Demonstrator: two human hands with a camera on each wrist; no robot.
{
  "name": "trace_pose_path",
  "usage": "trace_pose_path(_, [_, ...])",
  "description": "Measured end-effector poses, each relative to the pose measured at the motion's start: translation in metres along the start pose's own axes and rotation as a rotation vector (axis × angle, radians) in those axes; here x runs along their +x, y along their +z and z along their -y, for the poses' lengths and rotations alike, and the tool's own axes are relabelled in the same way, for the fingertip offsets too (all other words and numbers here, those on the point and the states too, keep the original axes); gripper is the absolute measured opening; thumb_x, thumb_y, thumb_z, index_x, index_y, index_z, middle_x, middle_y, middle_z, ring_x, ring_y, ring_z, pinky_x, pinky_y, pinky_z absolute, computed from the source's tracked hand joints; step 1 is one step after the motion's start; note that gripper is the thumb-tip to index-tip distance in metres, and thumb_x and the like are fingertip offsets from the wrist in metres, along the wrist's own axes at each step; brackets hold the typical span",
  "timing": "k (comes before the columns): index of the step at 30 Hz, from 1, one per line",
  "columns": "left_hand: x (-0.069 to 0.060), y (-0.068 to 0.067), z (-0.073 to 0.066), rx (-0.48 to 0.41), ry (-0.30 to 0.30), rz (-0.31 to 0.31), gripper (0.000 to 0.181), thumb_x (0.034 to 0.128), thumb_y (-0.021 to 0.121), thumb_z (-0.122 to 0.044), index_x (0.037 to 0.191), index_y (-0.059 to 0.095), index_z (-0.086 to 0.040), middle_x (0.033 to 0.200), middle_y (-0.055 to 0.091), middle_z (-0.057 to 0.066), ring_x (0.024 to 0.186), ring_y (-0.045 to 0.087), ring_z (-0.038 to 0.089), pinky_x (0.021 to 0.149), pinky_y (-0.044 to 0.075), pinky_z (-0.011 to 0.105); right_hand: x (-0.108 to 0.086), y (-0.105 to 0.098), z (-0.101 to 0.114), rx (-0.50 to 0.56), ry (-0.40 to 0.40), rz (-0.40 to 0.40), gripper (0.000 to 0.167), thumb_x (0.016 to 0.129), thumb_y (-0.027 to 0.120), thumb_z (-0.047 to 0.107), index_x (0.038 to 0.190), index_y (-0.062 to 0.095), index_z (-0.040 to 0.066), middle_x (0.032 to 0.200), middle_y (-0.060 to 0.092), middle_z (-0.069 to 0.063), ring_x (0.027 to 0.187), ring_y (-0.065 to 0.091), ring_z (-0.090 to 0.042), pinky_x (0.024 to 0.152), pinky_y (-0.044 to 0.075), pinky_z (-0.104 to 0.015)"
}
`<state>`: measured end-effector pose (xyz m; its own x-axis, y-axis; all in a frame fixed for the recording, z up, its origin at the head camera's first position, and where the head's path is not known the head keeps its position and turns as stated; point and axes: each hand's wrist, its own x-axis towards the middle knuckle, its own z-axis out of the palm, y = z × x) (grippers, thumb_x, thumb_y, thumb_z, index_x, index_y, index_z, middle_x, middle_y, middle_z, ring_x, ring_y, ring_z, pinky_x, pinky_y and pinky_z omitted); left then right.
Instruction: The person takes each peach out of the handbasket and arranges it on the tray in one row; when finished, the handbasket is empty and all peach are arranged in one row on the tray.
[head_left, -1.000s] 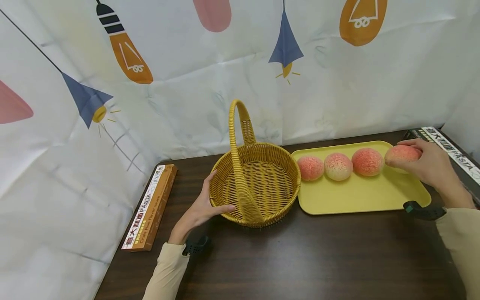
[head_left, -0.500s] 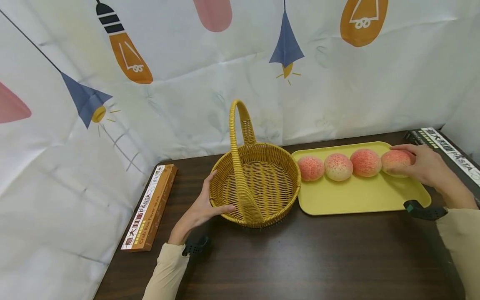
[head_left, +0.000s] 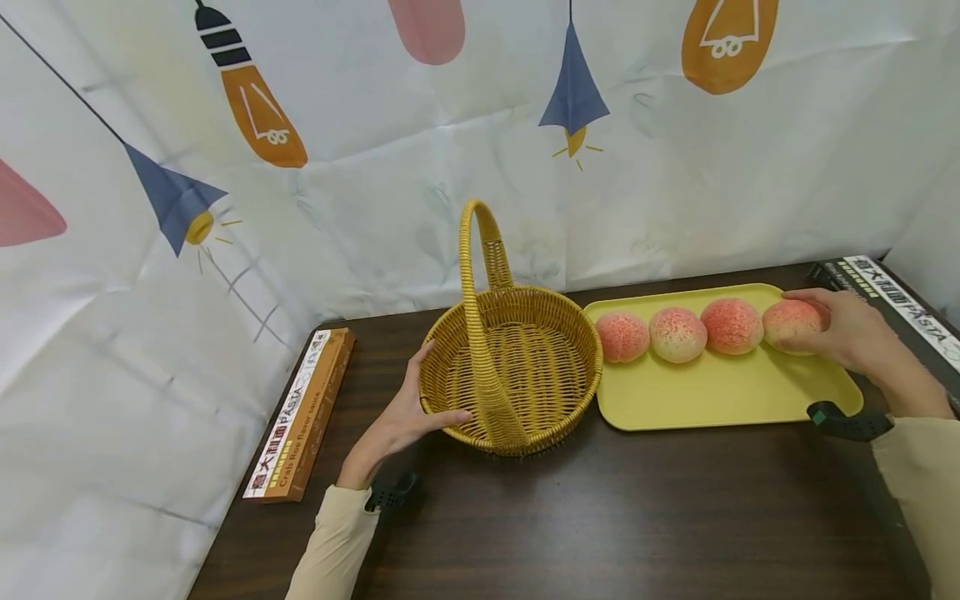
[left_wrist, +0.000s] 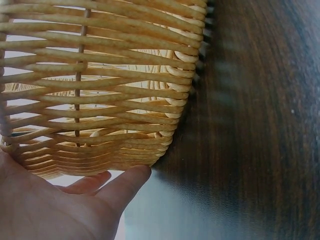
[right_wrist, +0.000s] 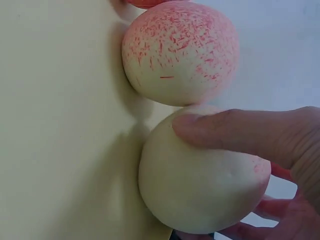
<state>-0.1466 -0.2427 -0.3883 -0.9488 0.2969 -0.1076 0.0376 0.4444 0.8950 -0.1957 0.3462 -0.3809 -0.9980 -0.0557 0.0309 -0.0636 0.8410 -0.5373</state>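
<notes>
A round yellow wicker basket (head_left: pixel 551 421) with a tall hoop handle stands mid-table. My left hand (head_left: pixel 397 425) grips its left rim, thumb over the front edge; in the left wrist view, fingers (left_wrist: pixel 127 187) touch the woven wall (left_wrist: pixel 100 112). To the right lies a yellow tray (head_left: pixel 720 396). My right hand (head_left: pixel 855 333) holds the rightmost peach (head_left: pixel 791 323) on it, with the thumb across the peach's near side. Next to that peach is another peach (head_left: pixel 731 326), followed by a paler peach (head_left: pixel 678 335) and a red peach (head_left: pixel 622 337), all in one row.
An orange pasta box (head_left: pixel 303 417) lies at the table's left edge. A black pasta box (head_left: pixel 900 304) lies on the far right, partly behind my right arm. A patterned white cloth (head_left: pixel 420 200) hangs behind the dark wooden table (head_left: pixel 600 517).
My right hand has moved left and slightly down with its peach, which now sits on the tray against its neighbour. My left hand stays on the basket rim.
</notes>
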Motion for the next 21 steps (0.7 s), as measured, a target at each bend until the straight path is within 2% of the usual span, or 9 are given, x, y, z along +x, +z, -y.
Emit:
trace_pose_path(10, [-0.001,0.0,-0.001,0.011,0.0,0.001,0.13,0.0818,0.091,-0.042,0.167,-0.004,-0.018,0.168,0.011,0.022,0.151,0.027,0.043,0.117,0.034,0.06,-0.006,-0.003,0.0,-0.01,0.013,-0.022,0.075,0.087,0.086,0.018,0.141,0.045,-0.014,0.131,0.043,-0.048,0.112,0.044,-0.061,0.089,0.039,-0.073])
trace_pose_path(15, [0.001,0.0,-0.002,0.007,0.011,0.003,0.13,0.0819,0.091,-0.042,0.167,-0.005,-0.018,0.167,0.013,0.022,0.15,0.029,0.042,0.116,0.036,0.059,-0.004,-0.006,0.008,0.001,-0.049,-0.064,0.068,0.087,0.085,0.01,0.138,0.047,-0.015,0.129,0.047,-0.046,0.11,0.048,-0.061,0.089,0.041,-0.072])
trace_pose_path(21, [0.001,0.0,0.0,-0.002,0.01,0.009,0.13,0.0817,0.091,-0.041,0.167,-0.004,-0.018,0.167,0.013,0.021,0.15,0.028,0.042,0.116,0.036,0.058,-0.005,-0.014,0.035,0.018,-0.146,-0.12,0.056,0.097,0.075,0.012,0.141,0.05,-0.013,0.138,0.044,-0.044,0.12,0.041,-0.066,0.095,0.034,-0.075])
